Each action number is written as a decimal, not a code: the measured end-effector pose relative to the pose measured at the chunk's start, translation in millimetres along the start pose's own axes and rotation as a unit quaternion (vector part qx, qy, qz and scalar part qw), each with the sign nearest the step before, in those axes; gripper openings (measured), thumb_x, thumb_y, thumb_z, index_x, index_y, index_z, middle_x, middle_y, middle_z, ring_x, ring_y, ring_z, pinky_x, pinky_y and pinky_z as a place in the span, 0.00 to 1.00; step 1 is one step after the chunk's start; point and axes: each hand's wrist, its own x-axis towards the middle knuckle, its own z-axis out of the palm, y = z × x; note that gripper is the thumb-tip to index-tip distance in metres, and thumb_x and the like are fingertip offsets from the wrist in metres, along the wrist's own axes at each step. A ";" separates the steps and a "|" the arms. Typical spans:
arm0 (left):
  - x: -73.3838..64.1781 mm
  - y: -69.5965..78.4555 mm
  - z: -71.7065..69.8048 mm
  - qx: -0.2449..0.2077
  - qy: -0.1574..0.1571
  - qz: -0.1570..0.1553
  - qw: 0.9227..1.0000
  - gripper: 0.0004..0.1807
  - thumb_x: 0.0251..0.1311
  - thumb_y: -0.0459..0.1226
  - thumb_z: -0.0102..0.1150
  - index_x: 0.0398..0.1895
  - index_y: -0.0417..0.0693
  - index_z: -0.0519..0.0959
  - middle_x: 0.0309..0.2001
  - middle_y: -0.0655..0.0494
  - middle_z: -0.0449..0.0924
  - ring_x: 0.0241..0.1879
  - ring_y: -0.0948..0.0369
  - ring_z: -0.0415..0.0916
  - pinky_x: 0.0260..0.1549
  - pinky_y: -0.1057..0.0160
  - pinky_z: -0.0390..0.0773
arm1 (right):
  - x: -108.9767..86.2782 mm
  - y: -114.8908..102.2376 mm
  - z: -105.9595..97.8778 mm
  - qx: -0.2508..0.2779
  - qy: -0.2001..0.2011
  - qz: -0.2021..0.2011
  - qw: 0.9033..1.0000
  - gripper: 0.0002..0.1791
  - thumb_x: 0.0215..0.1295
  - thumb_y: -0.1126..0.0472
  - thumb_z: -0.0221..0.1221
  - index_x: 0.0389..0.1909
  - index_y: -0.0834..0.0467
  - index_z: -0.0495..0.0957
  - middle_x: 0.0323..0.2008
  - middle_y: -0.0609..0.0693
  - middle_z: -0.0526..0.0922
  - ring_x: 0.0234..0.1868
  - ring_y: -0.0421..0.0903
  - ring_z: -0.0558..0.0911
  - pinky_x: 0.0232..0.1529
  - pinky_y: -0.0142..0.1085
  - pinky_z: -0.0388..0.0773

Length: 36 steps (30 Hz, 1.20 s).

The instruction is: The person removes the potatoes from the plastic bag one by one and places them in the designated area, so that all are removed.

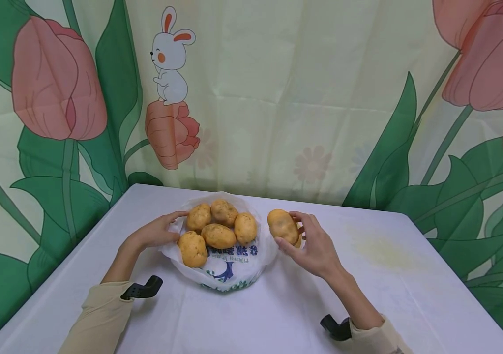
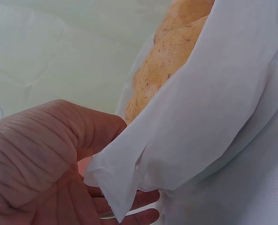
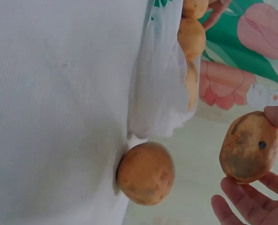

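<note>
A white plastic bag (image 1: 244,269) with blue print and green leaf marks lies spread on the table, several potatoes (image 1: 218,236) sitting in its opening. My left hand (image 1: 156,232) grips the bag's left rim; in the left wrist view, the thumb goes behind the white plastic (image 2: 204,112) and the fingers show below its loose corner. To the bag's right, my right hand (image 1: 315,250) holds a potato (image 1: 283,223) between thumb and fingers, off the table. This potato (image 3: 249,147) has a dark spot. Another potato (image 3: 146,173) rests on the table beside the bag, mostly hidden in the head view.
A white cloth covers the table (image 1: 216,324), with a faint yellowish stain on the right. Behind the far edge hangs a curtain (image 1: 269,98) printed with tulips and a rabbit. A black wrist mount (image 1: 142,288) juts from the left sleeve, another (image 1: 336,328) from the right.
</note>
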 end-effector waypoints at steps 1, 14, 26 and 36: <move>0.2 0.1 -0.2 0.000 0.000 0.000 1.000 0.40 0.63 0.33 0.59 0.79 0.43 0.58 0.74 0.25 0.55 0.70 0.31 0.60 0.58 0.38 0.76 | 0.2 2.5 -1.6 0.002 0.009 0.005 1.000 0.38 0.57 0.49 0.73 0.66 0.59 0.71 0.53 0.55 0.78 0.42 0.47 0.81 0.41 0.42 0.81; 0.4 -1.9 0.7 0.003 0.002 0.008 1.000 0.40 0.62 0.32 0.58 0.79 0.42 0.58 0.74 0.25 0.57 0.65 0.36 0.65 0.58 0.39 0.77 | -2.3 35.5 -16.9 -0.014 0.063 0.092 0.994 0.37 0.61 0.47 0.70 0.65 0.61 0.70 0.53 0.60 0.77 0.40 0.53 0.81 0.40 0.43 0.78; 0.6 -1.5 1.4 0.000 0.005 0.005 1.000 0.40 0.63 0.32 0.58 0.79 0.42 0.59 0.74 0.25 0.57 0.66 0.35 0.65 0.57 0.40 0.78 | -1.5 61.2 -23.4 -0.036 -0.005 0.204 0.978 0.42 0.63 0.41 0.66 0.68 0.64 0.66 0.58 0.66 0.75 0.50 0.59 0.79 0.47 0.51 0.73; 4.3 -3.8 2.1 -0.003 0.003 -0.005 1.000 0.40 0.63 0.33 0.57 0.79 0.44 0.58 0.75 0.26 0.55 0.69 0.33 0.60 0.61 0.35 0.72 | -2.8 75.1 -16.6 -0.064 -0.059 0.237 0.968 0.42 0.65 0.42 0.64 0.67 0.68 0.64 0.56 0.70 0.74 0.49 0.63 0.77 0.46 0.56 0.74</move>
